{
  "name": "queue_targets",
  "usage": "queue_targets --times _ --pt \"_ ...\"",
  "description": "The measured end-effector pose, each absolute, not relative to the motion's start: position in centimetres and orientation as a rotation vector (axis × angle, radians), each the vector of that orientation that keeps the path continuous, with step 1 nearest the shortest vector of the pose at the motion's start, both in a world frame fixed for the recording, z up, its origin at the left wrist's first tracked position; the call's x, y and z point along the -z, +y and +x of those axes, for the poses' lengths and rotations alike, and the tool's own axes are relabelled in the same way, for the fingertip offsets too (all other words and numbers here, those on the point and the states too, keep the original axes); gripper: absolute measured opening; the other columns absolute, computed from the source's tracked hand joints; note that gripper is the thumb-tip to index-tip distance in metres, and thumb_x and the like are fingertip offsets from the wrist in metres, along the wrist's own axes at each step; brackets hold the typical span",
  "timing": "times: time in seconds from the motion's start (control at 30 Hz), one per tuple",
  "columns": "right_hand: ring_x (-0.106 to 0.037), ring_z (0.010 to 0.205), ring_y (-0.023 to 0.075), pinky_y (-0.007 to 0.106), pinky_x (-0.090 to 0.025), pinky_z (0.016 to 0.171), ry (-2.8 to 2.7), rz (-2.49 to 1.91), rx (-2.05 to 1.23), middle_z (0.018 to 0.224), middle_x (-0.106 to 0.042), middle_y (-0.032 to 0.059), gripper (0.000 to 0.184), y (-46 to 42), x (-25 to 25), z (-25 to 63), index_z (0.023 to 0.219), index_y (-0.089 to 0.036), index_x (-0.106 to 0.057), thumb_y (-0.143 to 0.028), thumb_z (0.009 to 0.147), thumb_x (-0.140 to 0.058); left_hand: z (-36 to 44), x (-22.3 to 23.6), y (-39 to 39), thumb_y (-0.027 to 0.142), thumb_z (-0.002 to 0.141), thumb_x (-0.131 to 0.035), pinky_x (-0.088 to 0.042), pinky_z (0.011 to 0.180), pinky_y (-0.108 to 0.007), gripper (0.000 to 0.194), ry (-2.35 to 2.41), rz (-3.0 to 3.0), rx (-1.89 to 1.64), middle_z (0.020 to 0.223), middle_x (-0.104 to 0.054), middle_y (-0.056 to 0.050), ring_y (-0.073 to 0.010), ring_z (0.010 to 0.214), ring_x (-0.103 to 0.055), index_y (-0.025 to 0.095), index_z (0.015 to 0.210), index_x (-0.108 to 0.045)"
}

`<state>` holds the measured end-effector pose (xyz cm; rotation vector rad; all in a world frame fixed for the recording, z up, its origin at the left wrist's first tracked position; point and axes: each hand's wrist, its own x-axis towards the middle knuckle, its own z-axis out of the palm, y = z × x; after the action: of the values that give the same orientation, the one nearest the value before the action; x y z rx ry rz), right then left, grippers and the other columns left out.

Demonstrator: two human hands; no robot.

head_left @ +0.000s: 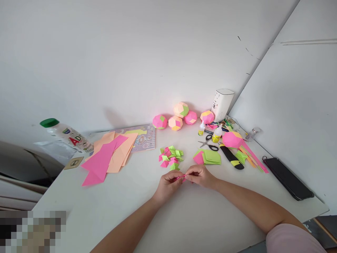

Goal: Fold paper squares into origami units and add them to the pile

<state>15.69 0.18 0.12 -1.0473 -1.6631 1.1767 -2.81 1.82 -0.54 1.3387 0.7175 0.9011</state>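
Note:
My left hand [170, 182] and my right hand [200, 176] meet over the white table, both pinching a small piece of pink paper [181, 177]. Fingers cover most of it, so its folds are hidden. Just beyond my hands lies a pile of small folded pink and green paper units [171, 157]. To the right of that pile are green paper squares [212, 157] stacked beside a pink paper square [199, 157]. Scissors [208, 142] with black handles rest open behind the squares.
Pink and peach paper sheets [105, 160] lie on a notebook [150, 137] at left, near a bottle [68, 135]. Paper balls [175, 123] line the wall. Glue bottles [217, 134], a cutter [231, 158], paper strips [254, 156] and a phone [288, 177] are on the right.

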Motion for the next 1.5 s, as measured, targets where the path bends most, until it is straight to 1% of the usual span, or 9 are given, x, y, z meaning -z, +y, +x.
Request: queue_targets --times 0.17,0.33,0.47,0.6,0.73,1.07,1.17,1.33,1.5 --pt "-0.051 0.050 0.0097 0.021 -0.040 0.045 -1.681 -1.052 -1.169 0.061 -0.056 -0.0004 0.017 0.15 -0.01 15.57 0.074 -0.015 -0.062 -0.031 0.079 -0.059 -2.77 0.57 1.82 0.028 0.073 -0.066 -0.047 0.063 -0.028 0.012 0.704 1.332 -0.914 0.075 -0.061 -0.005 -0.0149 0.069 -0.055 0.018 0.077 -0.072" --pt "-0.052 0.049 0.0094 0.021 -0.041 0.045 -1.647 -1.039 -1.170 0.063 -0.056 -0.0010 0.016 0.24 0.39 15.51 0.085 -0.016 -0.060 -0.031 0.078 -0.061 -2.74 0.79 1.84 0.028 0.072 -0.067 -0.047 0.062 -0.028 0.012 0.701 1.299 -0.935 0.075 -0.061 -0.004 -0.0139 0.068 -0.055 0.018 0.077 -0.072" --pt "-0.054 0.051 0.0096 0.021 -0.043 0.046 -1.634 -1.039 -1.196 0.070 -0.059 0.0012 0.016 0.28 0.44 15.60 0.078 -0.016 -0.062 -0.032 0.078 -0.061 -2.73 0.77 1.80 0.027 0.072 -0.067 -0.046 0.061 -0.027 0.011 0.711 1.315 -0.946 0.074 -0.061 -0.004 -0.0137 0.067 -0.055 0.019 0.076 -0.072" --pt "-0.056 0.051 0.0103 0.023 -0.046 0.048 -1.563 -1.063 -1.258 0.070 -0.061 0.0016 0.015 0.26 0.47 15.64 0.076 -0.015 -0.063 -0.031 0.077 -0.063 -2.77 0.74 1.76 0.027 0.073 -0.067 -0.046 0.062 -0.027 0.010 0.732 1.336 -0.945 0.076 -0.060 -0.004 -0.0139 0.068 -0.055 0.019 0.077 -0.072" --pt "-0.055 0.050 0.0100 0.022 -0.045 0.046 -1.541 -1.075 -1.280 0.067 -0.062 0.0014 0.015 0.25 0.51 15.63 0.074 -0.015 -0.064 -0.030 0.075 -0.065 -2.78 0.76 1.79 0.024 0.073 -0.066 -0.047 0.064 -0.027 0.009 0.712 1.320 -0.950 0.079 -0.060 -0.004 -0.0142 0.072 -0.056 0.019 0.079 -0.072" --pt "-0.056 0.051 0.0106 0.021 -0.044 0.046 -1.589 -1.077 -1.274 0.065 -0.061 0.0012 0.016 0.35 0.45 15.82 0.074 -0.015 -0.065 -0.030 0.076 -0.063 -2.76 1.07 1.96 0.022 0.073 -0.066 -0.047 0.063 -0.027 0.008 0.671 1.320 -0.962 0.079 -0.061 -0.004 -0.0137 0.070 -0.056 0.019 0.079 -0.071" --pt "-0.055 0.050 0.0100 0.021 -0.042 0.045 -1.638 -1.045 -1.223 0.066 -0.060 0.0013 0.014 0.27 0.35 15.70 0.076 -0.015 -0.064 -0.028 0.078 -0.061 -2.76 1.18 1.97 0.023 0.073 -0.066 -0.046 0.062 -0.027 0.007 0.687 1.330 -0.966 0.077 -0.061 -0.004 -0.0131 0.068 -0.055 0.019 0.077 -0.071" --pt "-0.050 0.049 0.0085 0.020 -0.039 0.044 -1.704 -1.007 -1.033 0.063 -0.056 -0.0001 0.010 0.05 -0.24 15.28 0.079 -0.015 -0.062 -0.025 0.078 -0.059 -2.75 1.17 1.92 0.025 0.075 -0.065 -0.046 0.060 -0.026 0.009 0.727 1.339 -0.962 0.077 -0.060 -0.004 -0.0132 0.068 -0.054 0.019 0.076 -0.071" --pt "-0.050 0.049 0.0089 0.020 -0.040 0.044 -1.744 -0.997 -0.948 0.064 -0.058 0.0013 0.013 0.11 -0.31 15.27 0.075 -0.016 -0.062 -0.027 0.080 -0.058 -2.73 1.17 1.89 0.025 0.074 -0.066 -0.045 0.059 -0.025 0.009 0.717 1.334 -0.948 0.078 -0.060 -0.004 -0.0129 0.068 -0.054 0.019 0.077 -0.071"
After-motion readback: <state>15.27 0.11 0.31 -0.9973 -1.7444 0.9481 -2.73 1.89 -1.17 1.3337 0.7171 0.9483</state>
